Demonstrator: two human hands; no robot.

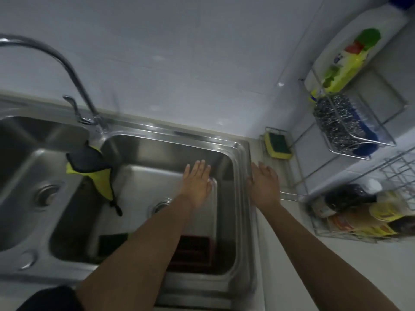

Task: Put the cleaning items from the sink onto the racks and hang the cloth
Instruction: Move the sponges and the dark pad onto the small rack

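A yellow and dark cloth [96, 173] hangs over the divider of the steel double sink [243, 198]. In the right basin lie a dark sponge [112, 242] and a dark red item [193, 250], both partly hidden by my left forearm. My left hand [197, 182] is flat and open over the basin's far right part, holding nothing. My right hand [265, 182] is open at the sink's right rim, empty. A yellow-green sponge [277, 145] stands in a small holder by the wall.
A wire rack [381, 140] on the right wall holds steel wool [336, 124], a blue brush and a white bottle with a yellow label [350, 59]. A lower wire basket [325, 234] holds bottles. The tap [74, 77] arches at left.
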